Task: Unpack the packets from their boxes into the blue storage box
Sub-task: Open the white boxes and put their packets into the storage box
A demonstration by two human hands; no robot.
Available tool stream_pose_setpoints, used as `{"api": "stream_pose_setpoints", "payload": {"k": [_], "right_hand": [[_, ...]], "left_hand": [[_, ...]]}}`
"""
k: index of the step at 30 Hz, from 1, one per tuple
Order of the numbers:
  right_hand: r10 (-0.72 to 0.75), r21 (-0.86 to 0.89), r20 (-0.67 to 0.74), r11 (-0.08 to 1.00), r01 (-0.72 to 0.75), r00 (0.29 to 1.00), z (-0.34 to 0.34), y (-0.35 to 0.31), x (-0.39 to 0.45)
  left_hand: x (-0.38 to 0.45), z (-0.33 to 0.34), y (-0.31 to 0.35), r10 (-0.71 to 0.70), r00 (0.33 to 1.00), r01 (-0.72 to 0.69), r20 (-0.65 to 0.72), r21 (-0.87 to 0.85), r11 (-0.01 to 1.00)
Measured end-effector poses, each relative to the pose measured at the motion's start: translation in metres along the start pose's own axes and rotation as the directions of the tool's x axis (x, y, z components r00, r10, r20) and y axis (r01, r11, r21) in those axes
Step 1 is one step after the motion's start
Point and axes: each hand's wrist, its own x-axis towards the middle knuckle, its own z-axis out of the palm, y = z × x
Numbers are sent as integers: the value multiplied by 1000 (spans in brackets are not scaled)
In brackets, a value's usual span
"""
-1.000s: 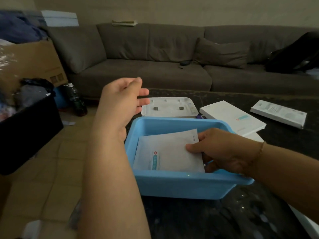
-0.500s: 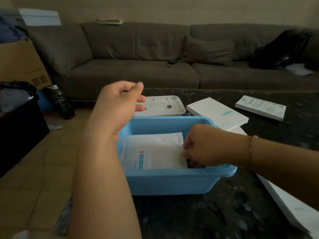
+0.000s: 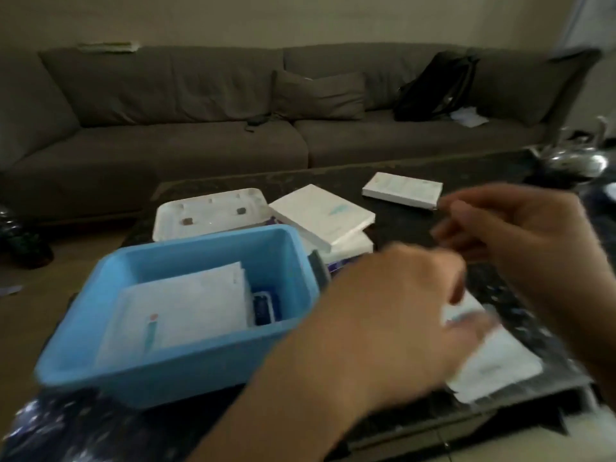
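While our left hand [image 3: 400, 315] blurs over a white box [image 3: 493, 365], grip unclear, our right hand [image 3: 520, 235] hovers beyond it, loosely curled and empty; left of both, packets [image 3: 180, 311] fill the blue box [image 3: 186, 365].

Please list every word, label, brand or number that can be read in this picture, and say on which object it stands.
None can be read.
Packet in the blue storage box: a red mark and a teal strip, too blurred.
Stacked white box: a teal mark, blurred.
Far white box: faint print, too small.
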Motion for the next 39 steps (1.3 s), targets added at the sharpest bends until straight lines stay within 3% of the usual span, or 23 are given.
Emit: {"api": "stream_pose_setpoints", "payload": {"k": [2, 6, 9, 13, 16, 19, 22, 26, 33, 39], "right_hand": [[60, -47, -97, 997, -65, 993, -24, 43, -11], [109, -107, -198, 985, -132, 974, -52, 104, -30], [43, -135, -154, 989, -64, 987, -63, 125, -44], [-213, -221, -114, 958, 185, 970, -73, 134, -66], [-486, -387, 52, 795, 467, 872, -67, 135, -87], [-557, -483, 172, 671, 562, 813, -50, 139, -93], [-456, -582, 277, 621, 525, 846, -34, 139, -82], [-352, -694, 327, 540, 475, 877, -21, 143, -68], [-511, -642, 306, 512, 570, 803, -27, 146, -77], [-679, -586, 279, 440, 680, 680, -57, 127, -100]], "left_hand": [[12, 51, 6, 99, 987, -110, 128, 87, 990], [18, 128, -16, 116, 959, -179, 257, 235, 955], [10, 146, -32, 169, 981, -189, 101, 245, 951], [8, 150, -41, 230, 957, -206, -174, 146, 968], [12, 142, -39, 118, 933, -120, -339, 14, 993], [16, 128, -35, -3, 903, -73, -430, -160, 984], [18, 114, -34, -49, 879, -88, -474, -262, 961], [18, 108, -32, -13, 875, -122, -484, -246, 962], [19, 111, -29, -66, 870, -75, -489, -263, 962], [18, 110, -24, -102, 891, -45, -443, -311, 949]]}}
